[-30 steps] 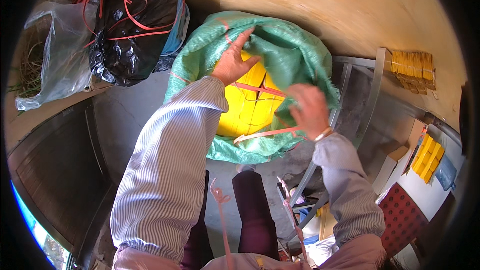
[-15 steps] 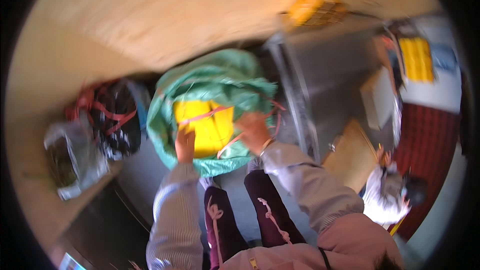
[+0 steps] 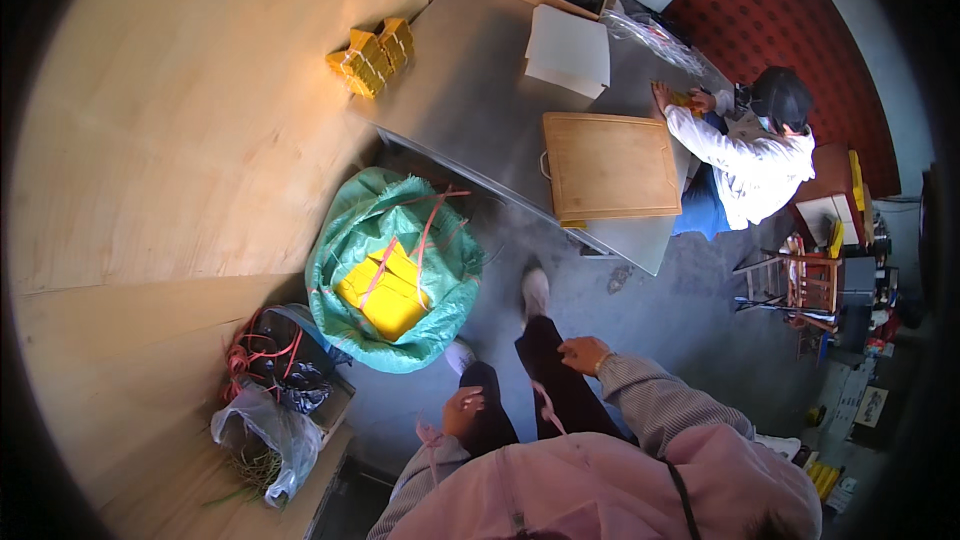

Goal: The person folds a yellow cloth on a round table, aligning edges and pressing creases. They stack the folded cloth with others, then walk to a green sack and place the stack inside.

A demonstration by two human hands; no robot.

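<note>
My left hand (image 3: 463,412) hangs low in front of my body by the left thigh, its fingers loosely curled and nothing seen in them. Over the right thigh, my right hand (image 3: 584,354) is also curled and holds nothing visible. Both are away from the green woven sack (image 3: 455,295), which stands on the floor ahead and to the left, its mouth rolled down. Inside it lie yellow wrapped bundles (image 3: 380,312), with pink plastic straps (image 3: 428,240) running across them and over the sack's rim.
A metal-topped table (image 3: 450,120) carries a wooden board (image 3: 612,165), a white box (image 3: 568,48) and yellow bundles (image 3: 372,57). At its far right side sits a person (image 3: 745,155) in a white top. Left of me are a black bag (image 3: 300,380) and a clear plastic bag (image 3: 275,440).
Both hands have left the sack and drawn back toward my body. My view has turned right, so more of the table and the seated person shows.
</note>
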